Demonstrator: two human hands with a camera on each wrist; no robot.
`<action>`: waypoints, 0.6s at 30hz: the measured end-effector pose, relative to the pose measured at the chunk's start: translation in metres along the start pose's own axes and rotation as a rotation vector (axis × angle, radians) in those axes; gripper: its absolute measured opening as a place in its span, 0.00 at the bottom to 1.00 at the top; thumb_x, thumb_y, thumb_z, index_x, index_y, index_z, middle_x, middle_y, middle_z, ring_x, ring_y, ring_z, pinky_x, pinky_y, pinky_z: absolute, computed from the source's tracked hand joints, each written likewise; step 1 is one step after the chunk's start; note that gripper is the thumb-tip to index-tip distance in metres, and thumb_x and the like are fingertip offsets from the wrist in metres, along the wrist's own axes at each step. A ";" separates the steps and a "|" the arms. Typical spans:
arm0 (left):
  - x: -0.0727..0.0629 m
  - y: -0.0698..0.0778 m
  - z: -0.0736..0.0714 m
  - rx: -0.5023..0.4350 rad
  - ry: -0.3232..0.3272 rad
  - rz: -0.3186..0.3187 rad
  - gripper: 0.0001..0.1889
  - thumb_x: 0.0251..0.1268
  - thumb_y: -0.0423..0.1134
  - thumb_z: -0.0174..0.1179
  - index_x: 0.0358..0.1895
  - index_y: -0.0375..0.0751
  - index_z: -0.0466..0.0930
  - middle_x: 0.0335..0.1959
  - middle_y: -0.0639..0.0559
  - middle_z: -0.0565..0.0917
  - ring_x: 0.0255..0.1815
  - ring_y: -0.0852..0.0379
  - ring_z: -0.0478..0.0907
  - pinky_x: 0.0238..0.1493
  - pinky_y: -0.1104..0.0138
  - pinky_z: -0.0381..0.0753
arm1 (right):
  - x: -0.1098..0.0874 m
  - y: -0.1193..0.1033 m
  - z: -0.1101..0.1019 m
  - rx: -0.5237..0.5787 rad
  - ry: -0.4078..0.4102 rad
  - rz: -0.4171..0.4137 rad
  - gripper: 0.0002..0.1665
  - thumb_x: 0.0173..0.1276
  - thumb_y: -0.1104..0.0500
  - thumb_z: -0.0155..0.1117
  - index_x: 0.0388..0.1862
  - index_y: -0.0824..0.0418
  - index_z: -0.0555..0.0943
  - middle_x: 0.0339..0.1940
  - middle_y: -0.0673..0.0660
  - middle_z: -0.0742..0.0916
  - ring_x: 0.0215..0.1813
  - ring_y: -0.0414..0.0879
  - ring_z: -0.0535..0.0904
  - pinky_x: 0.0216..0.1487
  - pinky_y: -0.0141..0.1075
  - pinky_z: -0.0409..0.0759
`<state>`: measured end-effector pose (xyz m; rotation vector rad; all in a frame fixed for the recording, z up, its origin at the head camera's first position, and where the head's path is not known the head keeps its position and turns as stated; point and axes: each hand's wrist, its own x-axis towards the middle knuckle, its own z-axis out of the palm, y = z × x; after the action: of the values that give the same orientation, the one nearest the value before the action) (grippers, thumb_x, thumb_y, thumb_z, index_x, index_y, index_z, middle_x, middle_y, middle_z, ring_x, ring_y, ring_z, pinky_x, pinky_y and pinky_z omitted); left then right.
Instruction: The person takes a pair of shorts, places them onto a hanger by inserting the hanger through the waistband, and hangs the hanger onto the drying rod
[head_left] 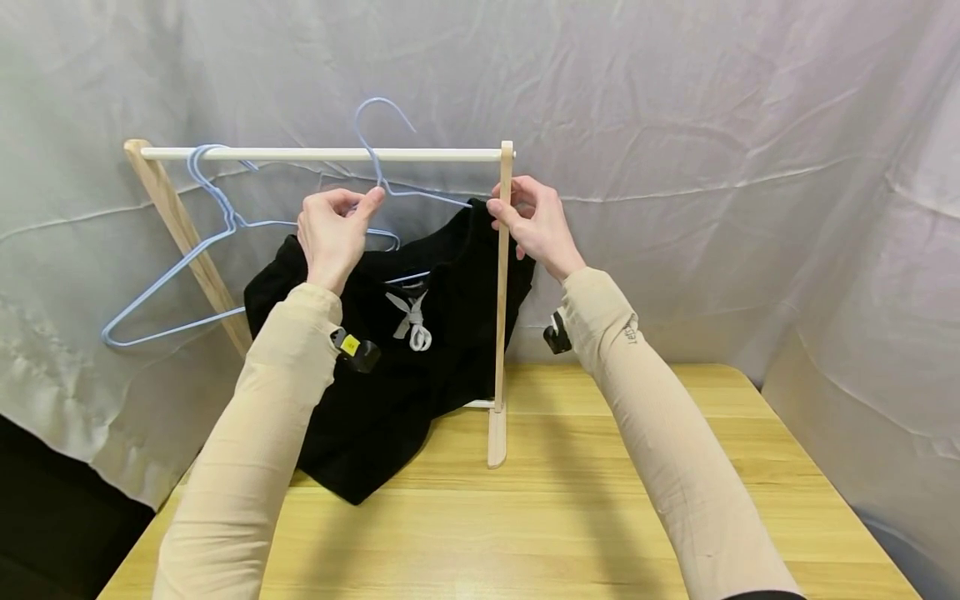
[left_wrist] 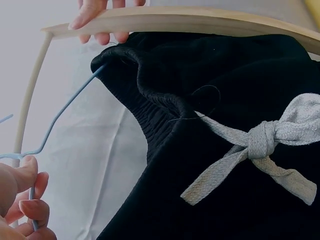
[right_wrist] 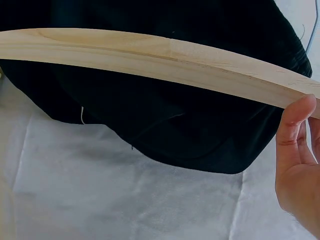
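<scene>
My left hand (head_left: 332,237) pinches a light blue wire hanger (left_wrist: 59,114) just below its hook (head_left: 361,125). That hook crosses in front of the white rail (head_left: 300,155), with its tip above it. Black shorts (head_left: 390,392) hang on this hanger, whose arm runs into the waistband (left_wrist: 117,54); a pale drawstring (left_wrist: 262,140) is tied in a bow at the front. With thumb and fingers on either side, my right hand (head_left: 542,229) grips the rack's right wooden post (head_left: 502,292), close to the shorts' upper corner. The left hand hides part of the hanger.
More light blue hangers (head_left: 161,287) hang at the rail's left end, beside the left wooden post (head_left: 180,212). The rack stands on a wooden table (head_left: 480,533), its right foot (head_left: 497,442) near the middle. Grey cloth (head_left: 675,108) hangs behind.
</scene>
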<state>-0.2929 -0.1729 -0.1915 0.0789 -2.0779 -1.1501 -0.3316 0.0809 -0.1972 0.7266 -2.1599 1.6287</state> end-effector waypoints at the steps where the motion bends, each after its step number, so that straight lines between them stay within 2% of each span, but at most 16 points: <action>1: 0.000 0.000 0.001 0.002 -0.004 0.002 0.19 0.63 0.54 0.67 0.42 0.42 0.91 0.13 0.74 0.66 0.29 0.63 0.67 0.37 0.69 0.60 | 0.000 0.000 0.000 -0.002 -0.002 0.000 0.19 0.73 0.57 0.64 0.54 0.70 0.78 0.36 0.49 0.84 0.35 0.39 0.84 0.14 0.32 0.71; 10: -0.003 -0.002 0.006 0.012 -0.035 -0.022 0.19 0.63 0.56 0.66 0.42 0.43 0.91 0.14 0.72 0.67 0.30 0.60 0.68 0.38 0.68 0.62 | -0.001 -0.001 0.000 0.001 -0.006 0.016 0.17 0.72 0.58 0.65 0.53 0.67 0.78 0.37 0.51 0.84 0.35 0.40 0.85 0.14 0.33 0.71; 18: -0.008 -0.004 0.009 0.015 -0.070 -0.015 0.20 0.64 0.56 0.66 0.42 0.43 0.91 0.15 0.73 0.68 0.31 0.60 0.69 0.38 0.68 0.62 | -0.001 0.000 0.001 -0.010 0.002 -0.002 0.14 0.72 0.58 0.65 0.51 0.66 0.79 0.38 0.54 0.85 0.35 0.41 0.85 0.15 0.31 0.71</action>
<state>-0.2937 -0.1663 -0.2023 0.0618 -2.1507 -1.1618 -0.3302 0.0799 -0.1981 0.7234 -2.1636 1.6162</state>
